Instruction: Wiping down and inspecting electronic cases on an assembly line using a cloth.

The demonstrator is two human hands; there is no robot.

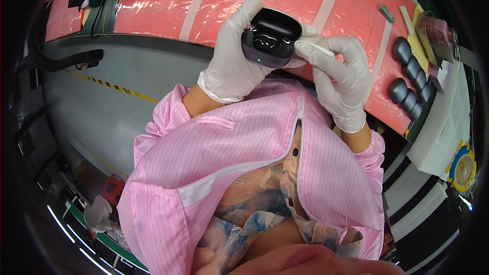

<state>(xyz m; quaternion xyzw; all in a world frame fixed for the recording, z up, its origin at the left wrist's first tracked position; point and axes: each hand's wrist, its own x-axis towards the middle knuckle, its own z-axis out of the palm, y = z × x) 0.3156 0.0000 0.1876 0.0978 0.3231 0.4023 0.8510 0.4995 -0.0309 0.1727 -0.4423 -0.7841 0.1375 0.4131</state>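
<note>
In white gloves, both my hands meet over the near edge of the pink-covered bench. My left hand is wrapped round a dark earbud charging case, its glossy black lid raised. A small green light glows on the case's front, and the inside looks shiny and black; whether earbuds sit in it I cannot tell. Close against the case's right side, my right hand pinches a thin white stick between thumb and fingers. The stick's tip is hard to make out.
Several dark rounded cases stand in rows on the bench at the right. Beyond them are a small green block, a clear container and white sheets. A black padded bar juts in from the left. Another person is at lower left.
</note>
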